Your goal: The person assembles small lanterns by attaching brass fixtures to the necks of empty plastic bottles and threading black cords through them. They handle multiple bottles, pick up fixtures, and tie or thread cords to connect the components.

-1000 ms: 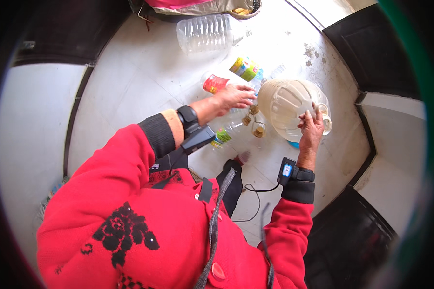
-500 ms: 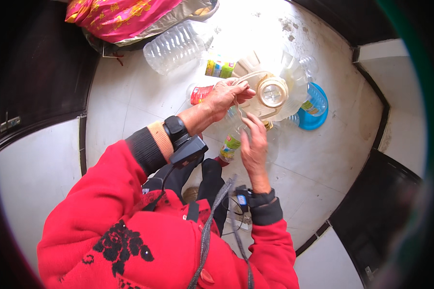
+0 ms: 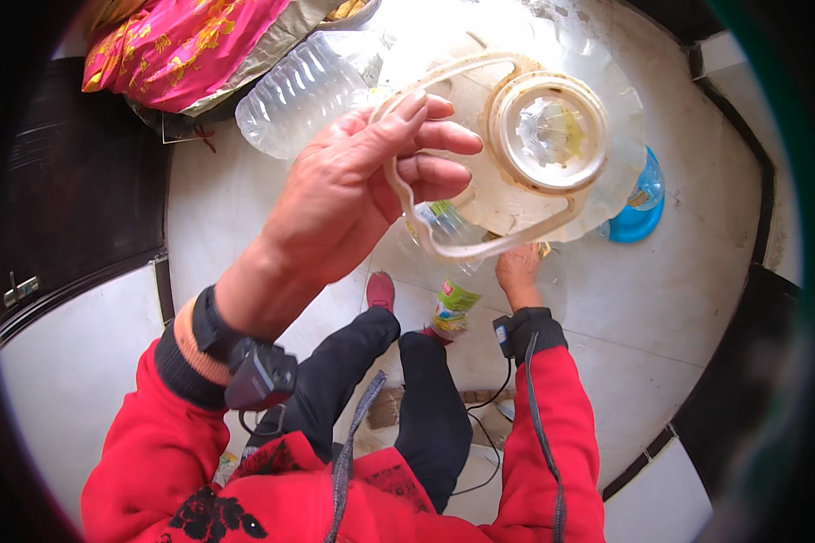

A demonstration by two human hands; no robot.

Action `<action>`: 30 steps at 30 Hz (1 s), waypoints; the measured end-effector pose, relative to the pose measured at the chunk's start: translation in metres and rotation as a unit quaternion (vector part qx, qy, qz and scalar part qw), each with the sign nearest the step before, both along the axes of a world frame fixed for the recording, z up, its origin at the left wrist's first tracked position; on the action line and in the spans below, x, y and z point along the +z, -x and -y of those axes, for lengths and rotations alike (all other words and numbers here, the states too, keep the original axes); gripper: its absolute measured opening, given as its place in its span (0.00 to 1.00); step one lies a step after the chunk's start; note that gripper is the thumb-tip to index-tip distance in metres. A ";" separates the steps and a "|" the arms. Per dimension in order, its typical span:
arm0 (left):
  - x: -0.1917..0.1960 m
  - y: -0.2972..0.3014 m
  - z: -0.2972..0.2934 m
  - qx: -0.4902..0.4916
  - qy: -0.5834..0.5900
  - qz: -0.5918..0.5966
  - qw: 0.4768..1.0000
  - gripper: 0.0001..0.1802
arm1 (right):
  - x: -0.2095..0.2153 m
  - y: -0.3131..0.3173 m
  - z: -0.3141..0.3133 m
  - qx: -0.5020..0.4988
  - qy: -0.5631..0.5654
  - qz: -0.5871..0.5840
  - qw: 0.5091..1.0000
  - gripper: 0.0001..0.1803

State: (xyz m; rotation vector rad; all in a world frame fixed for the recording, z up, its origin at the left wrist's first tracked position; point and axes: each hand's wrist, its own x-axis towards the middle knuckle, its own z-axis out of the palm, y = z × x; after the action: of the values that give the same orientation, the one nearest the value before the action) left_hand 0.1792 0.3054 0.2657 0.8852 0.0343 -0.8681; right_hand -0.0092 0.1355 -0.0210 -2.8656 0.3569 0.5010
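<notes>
A large, cloudy clear plastic jug [image 3: 602,181] has a wide round neck [image 3: 551,131] facing up toward me, with a pale loop handle [image 3: 480,249] standing out from it. My left hand [image 3: 362,163] is closed on the left side of that handle, fingers curled through the loop. Below the jug's near side is my right hand [image 3: 519,269]; its fingers are largely hidden under the jug and handle. A clear bottle with a green label [image 3: 455,303] stands near my feet, just left of my right hand.
A big clear ribbed bottle [image 3: 303,95] lies at the upper left, beside a pink bundle with yellow flowers [image 3: 181,54]. To the right of the jug, a blue round basin [image 3: 638,222] has a clear bottle in it. Dark doors and white walls border the tiled floor.
The jug has come up closer and looks larger, its handle spread wide. My left hand has risen with the handle; my right hand has moved from the handle down beneath the jug.
</notes>
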 end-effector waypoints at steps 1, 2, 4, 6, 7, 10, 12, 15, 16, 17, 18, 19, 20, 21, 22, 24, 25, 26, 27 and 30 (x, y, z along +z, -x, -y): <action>-0.001 0.001 -0.002 0.001 0.015 0.000 1.000 0.17 | -0.020 0.003 0.002 0.005 0.021 0.033 0.999 0.17; -0.002 0.002 -0.003 -0.001 0.013 0.011 1.000 0.17 | -0.038 0.007 0.003 0.010 0.036 0.107 0.994 0.18; -0.003 0.004 -0.006 -0.005 0.013 0.030 0.999 0.19 | -0.067 0.008 -0.001 -0.222 -0.085 0.117 0.964 0.17; -0.004 0.004 -0.007 -0.010 0.007 0.030 0.999 0.20 | -0.079 0.009 0.008 -0.064 0.136 0.084 0.985 0.17; -0.004 0.005 -0.007 -0.011 0.007 0.035 0.999 0.20 | -0.078 0.012 0.013 -0.053 0.121 0.032 0.991 0.16; -0.002 0.009 -0.007 -0.003 -0.012 0.010 1.000 0.20 | -0.042 0.036 0.035 -0.022 0.099 -0.087 0.991 0.12; 0.003 0.010 -0.005 -0.009 -0.020 0.009 1.000 0.20 | -0.008 0.038 0.045 0.012 0.112 -0.031 0.993 0.10; 0.011 0.021 0.007 -0.031 -0.048 -0.057 0.997 0.17 | 0.084 0.064 0.085 -0.011 0.118 0.044 0.992 0.08; 0.013 0.025 0.014 -0.033 -0.041 -0.061 0.997 0.15 | 0.122 0.073 0.100 -0.060 0.108 0.083 0.989 0.08; 0.015 0.030 0.020 -0.047 -0.062 -0.083 0.994 0.13 | 0.161 0.081 0.113 -0.101 0.094 0.137 0.981 0.09; 0.016 0.035 0.026 -0.056 -0.053 -0.091 0.993 0.12 | 0.203 0.090 0.129 -0.163 0.075 0.108 0.978 0.09; 0.018 0.041 0.033 -0.070 -0.053 -0.091 0.992 0.10 | 0.246 0.098 0.145 -0.159 0.093 0.099 0.978 0.10; 0.019 0.047 0.040 -0.082 -0.059 -0.088 0.991 0.09 | 0.287 0.107 0.153 -0.231 0.064 0.124 0.963 0.08; 0.021 0.055 0.047 -0.099 -0.058 -0.078 0.990 0.09 | 0.323 0.115 0.156 -0.206 0.068 0.164 0.962 0.07; 0.022 0.063 0.054 -0.116 -0.078 -0.082 0.987 0.08 | 0.352 0.119 0.155 -0.197 0.062 0.198 0.958 0.06; 0.026 0.073 0.064 -0.157 -0.060 -0.088 0.982 0.07 | 0.392 0.122 0.139 -0.233 0.059 0.211 0.947 0.06; 0.027 0.080 0.069 -0.177 -0.049 -0.076 0.980 0.08 | 0.407 0.123 0.128 -0.254 0.056 0.219 0.940 0.06; 0.028 0.083 0.075 -0.199 -0.050 -0.071 0.976 0.08 | 0.417 0.118 0.120 -0.283 0.018 0.213 0.935 0.07; 0.029 0.087 0.081 -0.221 -0.050 -0.065 0.972 0.08 | 0.423 0.111 0.113 -0.312 -0.018 0.208 0.927 0.07; 0.028 0.096 0.097 -0.273 -0.049 -0.048 0.960 0.10 | 0.417 0.078 0.089 -0.291 -0.002 0.154 0.944 0.08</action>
State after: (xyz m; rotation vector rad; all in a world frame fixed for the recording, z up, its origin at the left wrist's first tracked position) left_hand 0.0832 0.2084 0.2941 0.9616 -0.0882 -1.4345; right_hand -0.0875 0.0470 0.3962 -2.5823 1.0832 -0.0553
